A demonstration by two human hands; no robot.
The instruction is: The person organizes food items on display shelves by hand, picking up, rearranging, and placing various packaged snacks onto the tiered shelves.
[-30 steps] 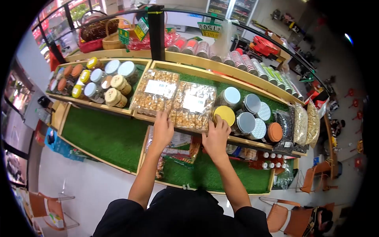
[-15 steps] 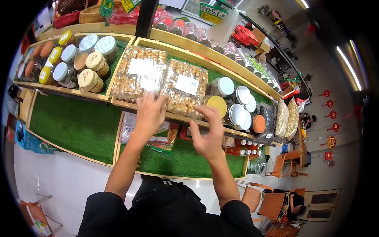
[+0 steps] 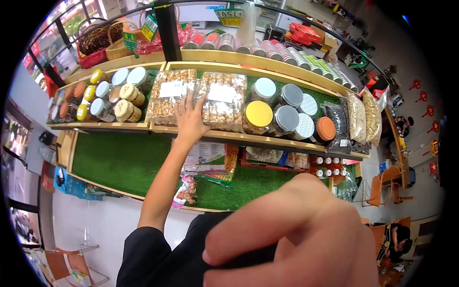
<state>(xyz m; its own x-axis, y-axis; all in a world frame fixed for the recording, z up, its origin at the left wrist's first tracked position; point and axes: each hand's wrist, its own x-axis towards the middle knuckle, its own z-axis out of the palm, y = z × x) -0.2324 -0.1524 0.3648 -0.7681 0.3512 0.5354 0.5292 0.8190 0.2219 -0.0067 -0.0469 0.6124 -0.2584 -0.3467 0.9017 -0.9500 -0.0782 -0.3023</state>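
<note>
My left hand (image 3: 191, 119) lies with its fingers spread over the inner edges of two clear packs of brown snack pieces. The left pack (image 3: 162, 103) and the right pack (image 3: 224, 107) lie side by side on the upper shelf, each with a white label. Large and close to the camera, my right hand (image 3: 296, 234) is raised at the lower right, its fingers apart and bent, with nothing visible between them. Right of the packs stand a yellow-lidded jar (image 3: 258, 115) and several jars with grey, white and orange lids.
More jars (image 3: 114, 95) stand in the left upper tray. Below is a green-lined lower shelf (image 3: 114, 160) with flat packets and red bottles (image 3: 327, 167). A black post (image 3: 167, 33) rises behind the packs. Chairs and a seated person (image 3: 399, 239) are at the right.
My right hand has left the right pack's front edge and come up near the camera. My left hand has moved up onto the packs, which now lie straighter. The view has shifted.
</note>
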